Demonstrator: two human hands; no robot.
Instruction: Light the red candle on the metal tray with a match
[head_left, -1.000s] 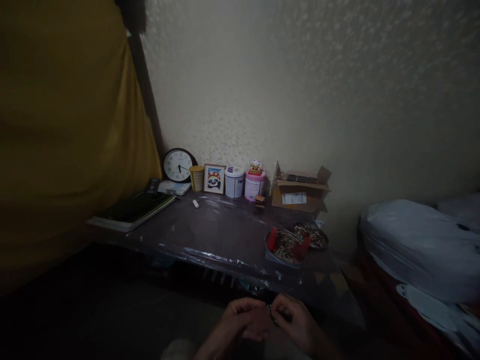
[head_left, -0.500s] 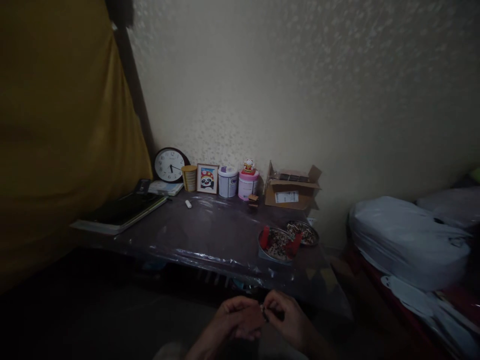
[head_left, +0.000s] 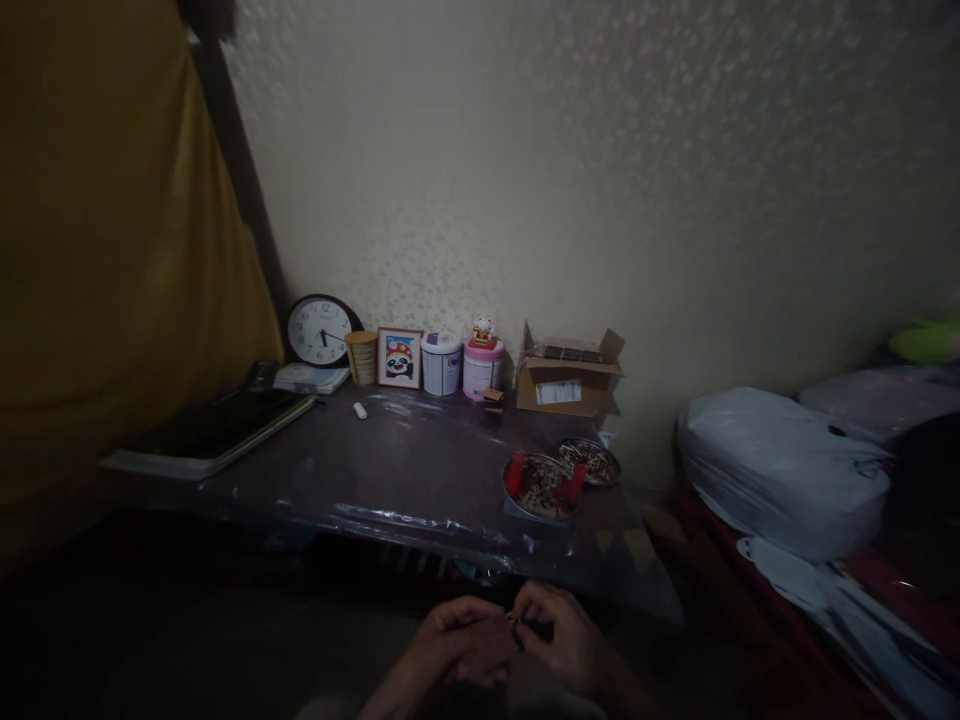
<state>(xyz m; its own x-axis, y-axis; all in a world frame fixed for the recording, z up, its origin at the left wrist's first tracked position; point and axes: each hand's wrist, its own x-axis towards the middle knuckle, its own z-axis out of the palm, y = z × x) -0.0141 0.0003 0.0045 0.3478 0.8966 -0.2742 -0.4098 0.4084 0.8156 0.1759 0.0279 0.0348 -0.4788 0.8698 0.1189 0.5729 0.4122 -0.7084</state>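
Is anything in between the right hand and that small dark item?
Nothing visible is: the right hand holds the small dark item at its fingertips, with the left hand close beside it. The item is too dim to identify.

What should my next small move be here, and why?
Perhaps raise the small dark thing toward the lighter tabletop for a better look. The right hand seems to pinch it close beside the left hand, in the dimness by the table's near edge, where its details are hard to make out.
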